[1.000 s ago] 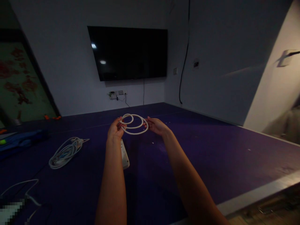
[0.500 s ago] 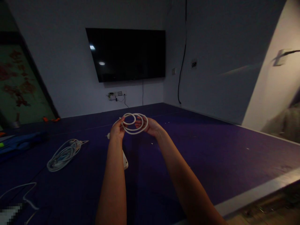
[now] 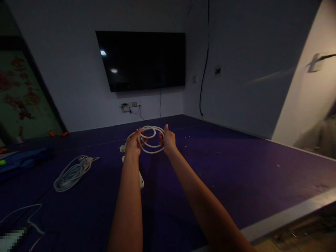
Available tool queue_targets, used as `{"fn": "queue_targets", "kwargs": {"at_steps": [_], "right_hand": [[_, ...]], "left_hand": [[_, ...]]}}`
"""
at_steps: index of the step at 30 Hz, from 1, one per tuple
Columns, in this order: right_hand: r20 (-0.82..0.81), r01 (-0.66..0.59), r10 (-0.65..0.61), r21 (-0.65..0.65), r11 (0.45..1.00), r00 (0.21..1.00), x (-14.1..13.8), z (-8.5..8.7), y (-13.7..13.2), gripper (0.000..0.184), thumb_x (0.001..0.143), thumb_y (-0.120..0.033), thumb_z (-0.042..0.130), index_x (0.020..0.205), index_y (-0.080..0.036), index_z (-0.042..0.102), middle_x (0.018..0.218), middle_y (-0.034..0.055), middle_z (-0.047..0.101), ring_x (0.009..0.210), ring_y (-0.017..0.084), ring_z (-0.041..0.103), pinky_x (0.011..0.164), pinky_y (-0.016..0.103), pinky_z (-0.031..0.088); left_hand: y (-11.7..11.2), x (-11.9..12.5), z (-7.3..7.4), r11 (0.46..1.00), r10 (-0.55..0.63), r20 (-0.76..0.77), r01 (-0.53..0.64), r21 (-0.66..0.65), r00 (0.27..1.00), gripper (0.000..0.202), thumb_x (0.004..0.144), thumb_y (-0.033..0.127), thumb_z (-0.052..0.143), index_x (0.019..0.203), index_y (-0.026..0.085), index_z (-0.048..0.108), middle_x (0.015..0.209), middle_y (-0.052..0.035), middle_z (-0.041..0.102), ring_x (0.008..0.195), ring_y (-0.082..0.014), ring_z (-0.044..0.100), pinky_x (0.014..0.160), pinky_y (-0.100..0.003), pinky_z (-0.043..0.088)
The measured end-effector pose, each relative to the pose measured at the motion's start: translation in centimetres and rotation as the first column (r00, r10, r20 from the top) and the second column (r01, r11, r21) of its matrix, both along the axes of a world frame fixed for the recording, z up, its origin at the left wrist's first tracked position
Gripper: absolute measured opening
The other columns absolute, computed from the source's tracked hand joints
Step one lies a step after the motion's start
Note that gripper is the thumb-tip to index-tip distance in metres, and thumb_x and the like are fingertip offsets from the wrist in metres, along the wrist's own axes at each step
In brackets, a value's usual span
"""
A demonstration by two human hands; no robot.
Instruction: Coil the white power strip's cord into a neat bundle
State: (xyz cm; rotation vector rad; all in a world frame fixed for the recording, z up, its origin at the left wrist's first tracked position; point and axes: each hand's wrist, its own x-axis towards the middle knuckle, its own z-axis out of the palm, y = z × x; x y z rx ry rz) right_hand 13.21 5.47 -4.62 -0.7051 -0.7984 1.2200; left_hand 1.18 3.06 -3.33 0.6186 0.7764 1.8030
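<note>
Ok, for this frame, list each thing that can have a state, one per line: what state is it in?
left hand: closed on the white cable
right hand: closed on the white cable
white cable: coiled in loops, held above the surface
power strip: lying flat below the left arm
bundled cord: loosely coiled, lying untouched
TV: screen dark

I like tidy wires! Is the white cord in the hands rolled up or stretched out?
Rolled up. The white cord forms several round loops, held between the left hand and right hand above the purple surface.

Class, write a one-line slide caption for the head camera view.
Both hands, left hand and right hand, hold a coiled white cable above a purple surface, power strip below.
</note>
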Motion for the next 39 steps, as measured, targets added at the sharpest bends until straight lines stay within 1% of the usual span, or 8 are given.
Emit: {"fn": "queue_targets", "kwargs": {"at_steps": [7,11,14,17,22,30,34,39], "right_hand": [[-0.263,-0.062,0.038,-0.085,0.994,0.964,-0.1,0.3,-0.2,0.052,0.092,-0.051,0.037,0.051,-0.019,0.037,0.032,-0.0085,0.029,0.026,0.003,0.023,0.028,0.015,0.013],[-0.35,-0.226,0.188,-0.071,0.972,0.918,0.1,0.7,-0.3,0.051,0.095,-0.043,0.032,0.05,-0.018,0.037,0.031,-0.0081,0.029,0.026,0.003,0.02,0.029,0.014,0.013],[-0.395,-0.406,0.356,-0.05,0.912,0.847,0.4,1.0,-0.3,0.046,0.094,-0.029,0.029,0.051,-0.017,0.041,0.034,-0.0048,0.037,0.028,0.005,0.029,0.031,0.014,0.023],[-0.412,-0.504,0.436,-0.068,0.861,0.8,0.4,1.1,-0.2,0.038,0.089,-0.019,0.03,0.055,-0.017,0.047,0.042,0.0002,0.051,0.039,0.009,0.048,0.043,0.018,0.042],[-0.358,-0.606,0.55,-0.057,0.793,0.754,0.0,0.8,-0.4,0.031,0.085,-0.019,0.032,0.065,-0.016,0.055,0.058,0.0054,0.064,0.055,0.015,0.061,0.061,0.03,0.052],[-0.301,-0.655,0.633,0.035,0.755,0.714,0.5,0.9,-0.7,0.026,0.09,-0.027,0.037,0.08,-0.019,0.059,0.054,-0.0009,0.061,0.055,0.015,0.061,0.065,0.032,0.053],[-0.273,-0.675,0.667,0.077,0.733,0.693,0.7,0.7,-0.4,0.022,0.093,-0.029,0.039,0.088,-0.02,0.059,0.057,-0.0021,0.062,0.054,0.012,0.06,0.063,0.029,0.053],[-0.157,-0.652,0.651,0.051,0.757,0.743,0.6,0.0,0.0,0.018,0.091,-0.033,0.048,0.086,-0.019,0.057,0.056,-0.0029,0.061,0.052,0.013,0.06,0.056,0.026,0.051]], "left_hand": [[-0.3,0.4,-0.1,0.996,-0.078,-0.145,0.082,0.02,0.986,0.026,0.06,0.026,0.078,0.078,0.017,0.061,0.066,0.0014,0.065,0.055,-0.0138,0.064,0.056,-0.026,0.054],[0.0,0.5,-0.2,0.995,-0.023,-0.147,0.036,0.088,0.989,0.037,0.053,0.023,0.081,0.082,0.018,0.058,0.065,0.0043,0.063,0.05,-0.0112,0.061,0.057,-0.027,0.052],[0.5,0.5,-0.5,0.985,0.074,-0.091,-0.058,0.163,0.993,0.048,0.046,0.018,0.083,0.085,0.019,0.056,0.064,0.0063,0.062,0.047,-0.0084,0.057,0.054,-0.023,0.048],[1.0,0.5,-0.8,0.967,0.181,-0.055,-0.168,0.192,0.982,0.054,0.041,0.016,0.084,0.085,0.019,0.053,0.062,0.0075,0.061,0.043,-0.006,0.051,0.047,-0.02,0.04],[1.3,0.1,-1.1,0.945,0.263,-0.002,-0.258,0.199,0.965,0.055,0.041,0.014,0.084,0.083,0.019,0.05,0.062,0.0084,0.062,0.045,-0.0058,0.052,0.045,-0.018,0.035],[1.4,-0.2,-1.2,0.979,0.1,0.007,-0.1,0.18,0.995,0.031,0.05,0.015,0.081,0.065,0.015,0.055,0.054,0.0074,0.056,0.043,-0.0038,0.049,0.042,-0.015,0.036],[1.2,-0.6,-1.3,0.999,-0.017,-0.041,0.019,0.049,0.999,0.022,0.061,0.02,0.078,0.07,0.014,0.058,0.056,0.0032,0.059,0.045,-0.0076,0.054,0.047,-0.019,0.045],[0.9,-1.1,-1.7,0.985,-0.147,-0.098,0.136,-0.105,0.984,0.024,0.063,0.025,0.077,0.075,0.013,0.06,0.061,-0.0034,0.063,0.047,-0.014,0.06,0.048,-0.025,0.05]]}}
